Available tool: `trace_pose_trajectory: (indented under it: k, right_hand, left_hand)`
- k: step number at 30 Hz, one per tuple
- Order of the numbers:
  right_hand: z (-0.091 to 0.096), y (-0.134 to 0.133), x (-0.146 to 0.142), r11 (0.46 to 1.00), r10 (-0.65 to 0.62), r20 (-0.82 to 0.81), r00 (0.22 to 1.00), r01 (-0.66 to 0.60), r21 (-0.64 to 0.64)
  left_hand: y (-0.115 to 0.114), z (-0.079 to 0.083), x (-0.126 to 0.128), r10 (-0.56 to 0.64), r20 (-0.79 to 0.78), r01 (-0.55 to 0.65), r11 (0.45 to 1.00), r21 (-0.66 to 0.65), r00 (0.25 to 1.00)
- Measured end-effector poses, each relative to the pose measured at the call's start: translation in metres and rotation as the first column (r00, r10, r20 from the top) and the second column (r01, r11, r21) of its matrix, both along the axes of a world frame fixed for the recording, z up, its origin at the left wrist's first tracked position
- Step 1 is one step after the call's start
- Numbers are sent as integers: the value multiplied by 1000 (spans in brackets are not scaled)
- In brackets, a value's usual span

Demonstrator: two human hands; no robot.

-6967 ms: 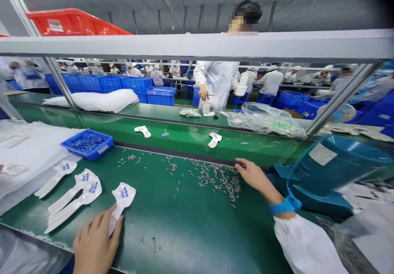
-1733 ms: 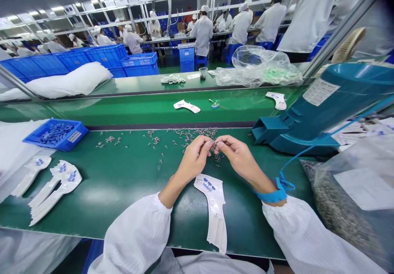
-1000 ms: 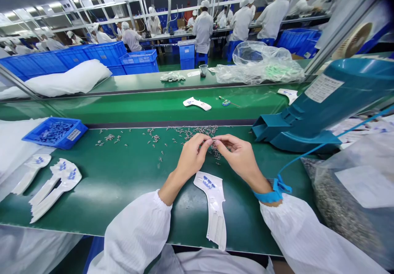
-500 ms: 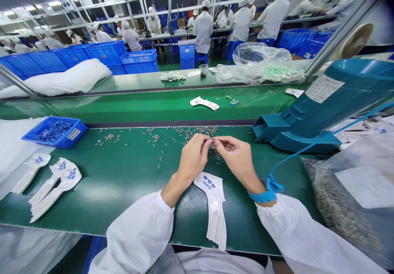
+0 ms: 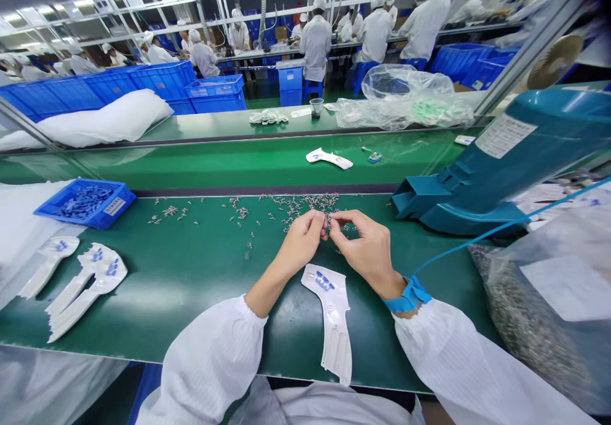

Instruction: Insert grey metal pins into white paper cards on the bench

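Fingers (image 5: 317,219) of left hand (image 5: 300,244) and right hand (image 5: 366,247) pinched shut together over scattered small metal parts (image 5: 291,207); any held piece too small to confirm. White plastic carrier (image 5: 331,323) just below, on green tabletop (image 5: 191,285).

Strip lights (image 5: 48,13) run along the ceiling over rows of workbenches (image 5: 248,62), blue plastic crates (image 5: 138,81) lining the aisle (its floor (image 5: 260,104) is green).

Tiny silvery metal parts (image 5: 296,206), widely scattered

Two hands (image 5: 300,243) (image 5: 367,248), about six white carriers (image 5: 329,320)
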State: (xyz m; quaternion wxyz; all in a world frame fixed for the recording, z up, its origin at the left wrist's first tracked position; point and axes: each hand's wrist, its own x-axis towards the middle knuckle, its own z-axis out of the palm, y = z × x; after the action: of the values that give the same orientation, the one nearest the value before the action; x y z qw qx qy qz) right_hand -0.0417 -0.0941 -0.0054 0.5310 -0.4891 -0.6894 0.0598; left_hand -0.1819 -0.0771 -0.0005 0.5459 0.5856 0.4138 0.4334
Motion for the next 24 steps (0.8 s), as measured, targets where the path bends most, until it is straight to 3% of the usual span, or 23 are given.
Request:
trace_pose_trajectory:
  k: [5,8,11,13,17,21,24]
  right_hand:
    - [0,-1,1,995,59,32,998,-61,74]
    - [1,-2,2,995,75,24,997,-76,70]
    - [-1,0,4,1000,25,-34,999,-25,-2]
    - [-4,2,5,997,1,-103,995,-10,-81]
    - [-9,6,8,983,12,-193,981,-47,-176]
    - [-10,5,8,982,20,-206,978,-57,-179]
    - [-10,5,6,967,76,-292,953,-142,-212]
  left_hand:
    - [1,3,-4,-84,277,173,933,-316,957]
    - [2,4,-7,-101,302,218,897,-384,948]
    - [2,4,-8,-37,121,59,981,-184,992]
    - [2,5,-8,7,30,-7,1000,-24,1000]
    - [-2,7,-7,28,-104,-10,986,165,994]
    - [-6,8,-6,144,-234,-62,943,326,962]
    - [-7,9,-5,206,-283,-72,904,421,937]
